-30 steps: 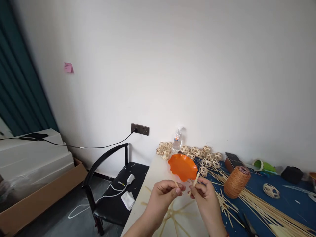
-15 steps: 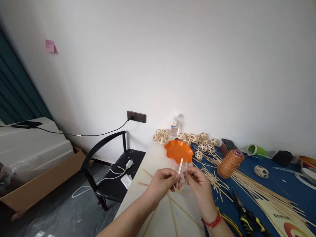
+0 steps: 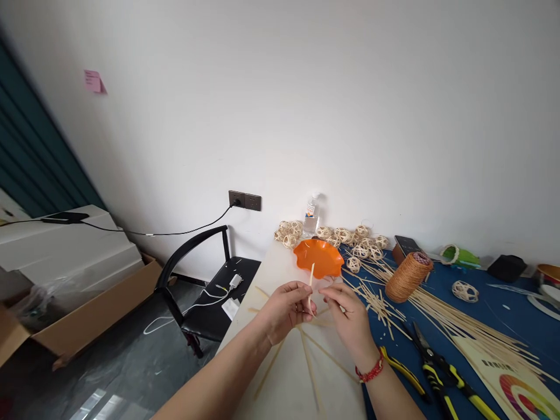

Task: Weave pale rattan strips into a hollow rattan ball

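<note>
Pinching a strip between thumb and fingers, the left grip holds it almost upright above the surface. The strip is pale, flat and thin, and its lower part bends near the fingers. The right grip is just beside it, with fingers bent and gathered; whether they hold something, I cannot tell. A red bracelet goes around the right wrist. Below the hands, similar strips are spread as a star. Behind the hands stands an orange bowl, shiny and with a wavy rim. Farther back are round balls of open weaving and a clear bottle. To the right are a spool of rough, orange-brown cord and a loose bundle of long, straight sticks.

The hands cover the far part of the star. The shears and the card are cut off at the lower edge, and the writing on the card is too small to read.

The surface is whitish at left and blue at right. Around it are a black chair, a carton, a dark green curtain and a white wall with a pink note.
</note>
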A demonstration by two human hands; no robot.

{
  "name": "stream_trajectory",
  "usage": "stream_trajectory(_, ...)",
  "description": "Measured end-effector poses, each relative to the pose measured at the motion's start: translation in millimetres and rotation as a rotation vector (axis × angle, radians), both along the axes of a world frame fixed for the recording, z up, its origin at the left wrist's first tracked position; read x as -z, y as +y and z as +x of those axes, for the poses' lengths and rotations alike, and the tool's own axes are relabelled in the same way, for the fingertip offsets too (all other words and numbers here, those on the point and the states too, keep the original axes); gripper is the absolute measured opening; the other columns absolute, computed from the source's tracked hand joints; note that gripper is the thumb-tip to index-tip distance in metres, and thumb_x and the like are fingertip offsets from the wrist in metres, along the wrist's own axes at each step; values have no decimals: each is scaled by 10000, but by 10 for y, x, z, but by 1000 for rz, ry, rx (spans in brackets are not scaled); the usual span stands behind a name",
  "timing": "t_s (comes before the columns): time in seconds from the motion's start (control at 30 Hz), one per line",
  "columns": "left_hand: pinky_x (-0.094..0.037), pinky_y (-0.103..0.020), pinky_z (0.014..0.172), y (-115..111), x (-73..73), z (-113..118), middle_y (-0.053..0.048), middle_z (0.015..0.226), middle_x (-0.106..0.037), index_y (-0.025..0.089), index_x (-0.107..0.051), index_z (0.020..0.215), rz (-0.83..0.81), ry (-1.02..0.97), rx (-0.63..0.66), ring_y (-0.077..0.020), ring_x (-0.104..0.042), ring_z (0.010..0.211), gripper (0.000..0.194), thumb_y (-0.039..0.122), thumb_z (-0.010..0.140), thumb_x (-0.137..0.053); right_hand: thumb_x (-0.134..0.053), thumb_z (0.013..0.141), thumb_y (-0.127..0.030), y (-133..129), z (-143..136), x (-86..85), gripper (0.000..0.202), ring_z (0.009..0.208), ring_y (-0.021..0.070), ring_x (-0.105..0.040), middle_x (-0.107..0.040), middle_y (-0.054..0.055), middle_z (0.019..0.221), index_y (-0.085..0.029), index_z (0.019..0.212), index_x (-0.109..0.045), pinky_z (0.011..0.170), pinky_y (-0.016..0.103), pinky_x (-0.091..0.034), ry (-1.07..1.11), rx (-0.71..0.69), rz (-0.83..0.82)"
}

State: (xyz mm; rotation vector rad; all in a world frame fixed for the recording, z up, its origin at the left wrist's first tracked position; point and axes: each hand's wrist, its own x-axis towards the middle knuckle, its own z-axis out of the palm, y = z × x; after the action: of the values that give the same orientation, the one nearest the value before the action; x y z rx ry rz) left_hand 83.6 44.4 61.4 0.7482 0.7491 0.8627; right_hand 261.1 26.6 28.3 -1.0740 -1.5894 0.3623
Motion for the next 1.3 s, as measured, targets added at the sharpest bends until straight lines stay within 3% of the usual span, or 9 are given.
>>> stream_trajectory(0.23,-493,-241,652,26,10,-30,-47,624,-691,106,-707,838,-41,56,145,-124,-646,600,322,348,704,-873,-550,936,-207,14,17,-4,265,874,206,-691,-720,54,895,-278,907,-803,877,393,-567,-39,-14,54)
stream_trajectory(0.43,-508,-271,699,15,28,-42,-81,670,-724,80,-739,812,-33,85,220,-152,-678,649,310,324,682,-879,-528,937,-167,-14,-4,-40,291,818,185,-684,-707,52,882,-265,877,-795,732,313,-571,-77,-54,72)
stream_trajectory(0.83,-525,-268,744,32,49,-56,-70,707,-729,84,-773,877,-6,65,249,-133,-662,668,336,379,736,-849,-445,932,-97,-14,76,-40,389,903,192,-669,-682,55,912,-278,931,-789,826,340,-556,-162,-44,80)
stream_trajectory(1.3,-543,-304,806,18,56,-53,-94,738,-741,74,-776,852,1,35,291,-159,-692,712,323,359,727,-863,-479,960,-156,-20,113,-30,345,896,191,-694,-712,63,938,-282,958,-801,831,350,-569,-108,-28,98)
